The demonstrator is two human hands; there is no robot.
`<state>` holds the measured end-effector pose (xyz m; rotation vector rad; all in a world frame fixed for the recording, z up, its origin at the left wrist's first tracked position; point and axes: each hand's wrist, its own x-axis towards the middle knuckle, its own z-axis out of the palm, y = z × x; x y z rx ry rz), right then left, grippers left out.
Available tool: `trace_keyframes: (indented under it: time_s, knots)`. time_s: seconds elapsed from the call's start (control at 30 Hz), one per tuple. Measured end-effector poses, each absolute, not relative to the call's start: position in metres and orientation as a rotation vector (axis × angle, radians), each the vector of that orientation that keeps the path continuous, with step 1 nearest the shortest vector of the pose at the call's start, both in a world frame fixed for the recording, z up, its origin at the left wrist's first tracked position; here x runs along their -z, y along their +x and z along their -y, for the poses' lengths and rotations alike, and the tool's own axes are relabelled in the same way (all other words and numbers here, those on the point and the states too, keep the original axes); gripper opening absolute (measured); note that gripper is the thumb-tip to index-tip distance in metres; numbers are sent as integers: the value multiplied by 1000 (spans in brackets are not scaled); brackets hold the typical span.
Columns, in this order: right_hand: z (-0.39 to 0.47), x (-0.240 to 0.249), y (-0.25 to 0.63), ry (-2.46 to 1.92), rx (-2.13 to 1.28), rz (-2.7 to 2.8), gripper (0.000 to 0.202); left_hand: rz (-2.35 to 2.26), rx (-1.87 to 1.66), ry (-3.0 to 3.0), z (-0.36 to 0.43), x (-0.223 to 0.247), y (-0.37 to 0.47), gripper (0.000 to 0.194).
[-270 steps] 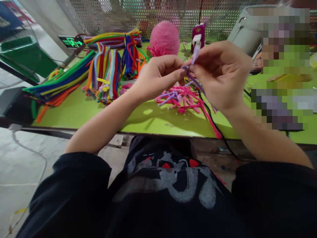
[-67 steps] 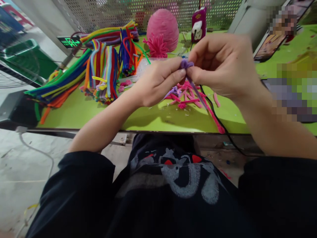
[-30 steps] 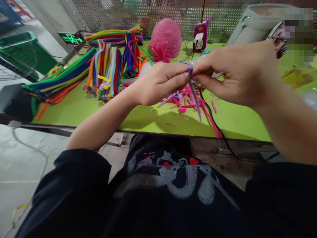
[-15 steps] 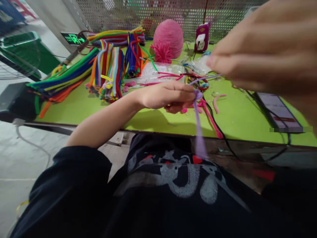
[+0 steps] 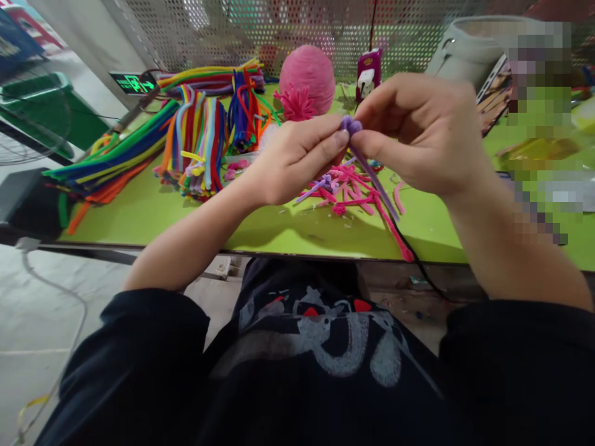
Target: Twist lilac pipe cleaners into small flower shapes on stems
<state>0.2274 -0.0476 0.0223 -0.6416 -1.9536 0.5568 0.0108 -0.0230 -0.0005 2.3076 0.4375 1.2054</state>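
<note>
My left hand (image 5: 297, 160) pinches a purple pipe cleaner (image 5: 352, 125) whose upper end is bent into small loops. From the other side, the thumb and fingers of my right hand (image 5: 430, 133) close on the same loops. A straight tail of the pipe cleaner slants down and to the right from between my hands. Below them on the green table (image 5: 260, 229) lies a loose heap of pink pipe cleaner pieces (image 5: 357, 198). A small curled purple piece (image 5: 326, 182) rests at the heap's left side.
Bundles of coloured pipe cleaners (image 5: 190, 136) cover the table's left part. Behind my hands stand a pink ball (image 5: 312, 71) and a purple box-shaped socket (image 5: 369, 65). A black cable (image 5: 421, 263) hangs over the front edge. A pale container (image 5: 469, 46) is at the back right.
My right hand has come down from the upper right and now meets the left at the purple loops. My left hand has risen slightly and shifted left.
</note>
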Motion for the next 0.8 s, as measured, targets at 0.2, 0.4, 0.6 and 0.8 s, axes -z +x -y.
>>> trace_keyframes:
  time_s: [0.2,0.4,0.6,0.8]
  knots:
    - [51,-11,215,-676,-818,1684,15,-338,-1225,2277,27,6,18,45]
    - [55,2,207,-622,-966,1465,12,-375,-1244,2114,38,7,22,35]
    - [55,-15,225,-630,-1090,1748,18,-369,-1042,2235,32,6,15,34]
    - [65,-26,231,-684,-907,1863,18,-337,-1016,2145,35,5,14,38]
